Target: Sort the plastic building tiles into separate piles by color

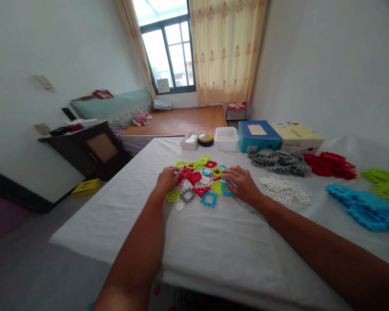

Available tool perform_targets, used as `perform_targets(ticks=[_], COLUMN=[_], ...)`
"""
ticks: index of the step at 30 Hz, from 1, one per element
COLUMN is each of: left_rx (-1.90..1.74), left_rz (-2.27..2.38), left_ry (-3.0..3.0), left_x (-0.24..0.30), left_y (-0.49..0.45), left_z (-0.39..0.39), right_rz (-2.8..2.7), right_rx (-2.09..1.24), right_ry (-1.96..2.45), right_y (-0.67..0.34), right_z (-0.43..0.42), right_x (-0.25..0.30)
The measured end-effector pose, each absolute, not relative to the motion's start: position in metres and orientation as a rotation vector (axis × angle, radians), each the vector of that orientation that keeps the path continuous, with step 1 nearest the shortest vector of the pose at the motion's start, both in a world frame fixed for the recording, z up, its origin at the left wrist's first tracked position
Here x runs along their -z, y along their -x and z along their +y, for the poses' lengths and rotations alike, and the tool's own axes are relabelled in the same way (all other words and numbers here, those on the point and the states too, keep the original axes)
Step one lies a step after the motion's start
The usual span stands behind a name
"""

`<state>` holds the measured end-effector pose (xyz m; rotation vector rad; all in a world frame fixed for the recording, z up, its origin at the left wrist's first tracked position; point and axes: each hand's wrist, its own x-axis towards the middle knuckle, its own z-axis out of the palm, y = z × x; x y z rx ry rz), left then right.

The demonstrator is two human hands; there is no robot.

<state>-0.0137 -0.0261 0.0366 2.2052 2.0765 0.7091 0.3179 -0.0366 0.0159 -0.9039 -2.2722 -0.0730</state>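
A mixed heap of small flat plastic pieces in red, green, blue, grey and white lies in the middle of the white-covered table. My left hand rests at the heap's left edge, fingers curled down onto the red and green pieces. My right hand lies on the heap's right edge, fingers stretched flat over blue and green pieces. What, if anything, the left fingers pinch is hidden.
Sorted piles lie to the right: grey, white, red, green, blue. A blue box, a yellow box, a clear tub, a round tin and a small white tray line the far edge. A bed stands beyond.
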Motion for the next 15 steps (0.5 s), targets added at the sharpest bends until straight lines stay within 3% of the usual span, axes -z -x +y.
perform_targets(ticks=[7,15], left_rx=[-0.250,-0.097], left_rz=[1.269,1.223], left_ry=[-2.212,-2.243], left_x=[-0.060,-0.063], left_y=[0.010,0.004], left_z=[-0.045,-0.049], right_rz=[-2.264,-2.305], right_rx=[0.075,0.048], right_ry=[0.853,0.786], right_y=[-0.320,-0.316], right_z=[-0.029,-0.028], right_x=[-0.011,-0.004])
